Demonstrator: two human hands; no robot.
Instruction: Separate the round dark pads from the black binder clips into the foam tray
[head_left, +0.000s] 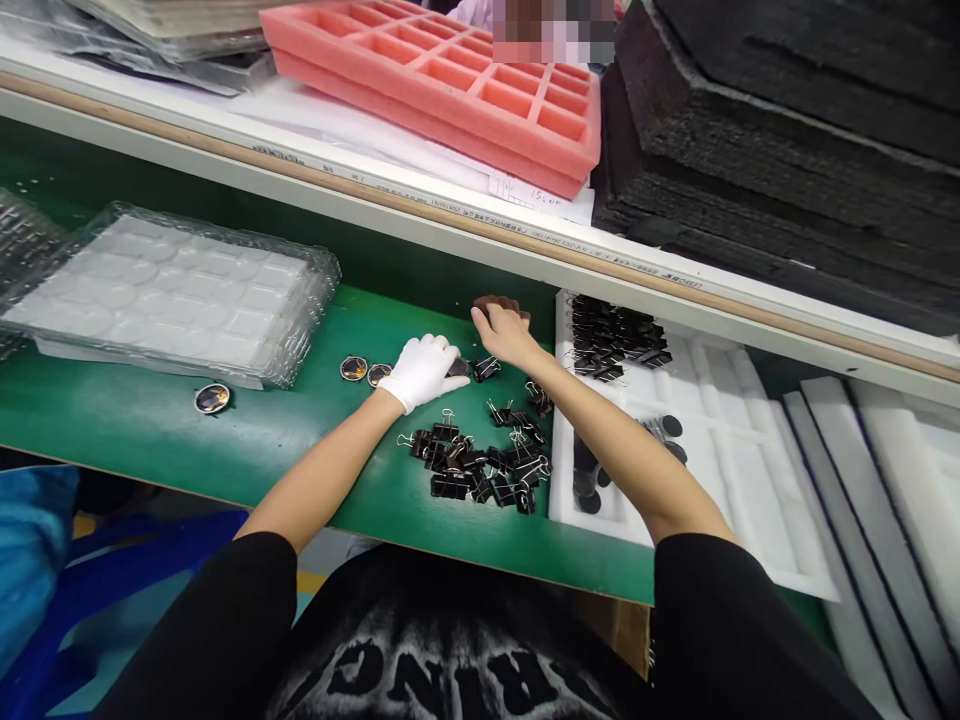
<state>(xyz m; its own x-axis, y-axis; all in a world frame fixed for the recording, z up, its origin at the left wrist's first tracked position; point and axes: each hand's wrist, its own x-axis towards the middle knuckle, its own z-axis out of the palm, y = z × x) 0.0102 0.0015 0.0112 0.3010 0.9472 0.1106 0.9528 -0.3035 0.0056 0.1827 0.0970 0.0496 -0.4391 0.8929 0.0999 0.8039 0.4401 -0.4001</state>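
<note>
nearest the camera, at the bottom of the frame, are the person's black sleeves and printed shirt, both forearms reaching up to a green work surface (150, 420). just above them, low centre, a loose heap of black binder clips (480, 465) lies spread flat, probably tipped out so single clips can be picked off. the left hand (421, 370), in a white glove, rests palm down at centre with fingers curled; it covers whatever is beneath, so i cannot tell if it holds anything. two round badges (366, 371) sit just left of it, a third (212, 398) farther left. the bare right hand (504, 330) lies just beside the gloved one, fingers bent around a dark brown object (501, 303) at its tips. one clip (486, 368) lies between the hands. right of centre a white foam tray (720, 440) keeps more clips and dark discs within reach. upper left a stack of clear blister trays (180, 295); pink foam trays (450, 80) on the shelf above.
</note>
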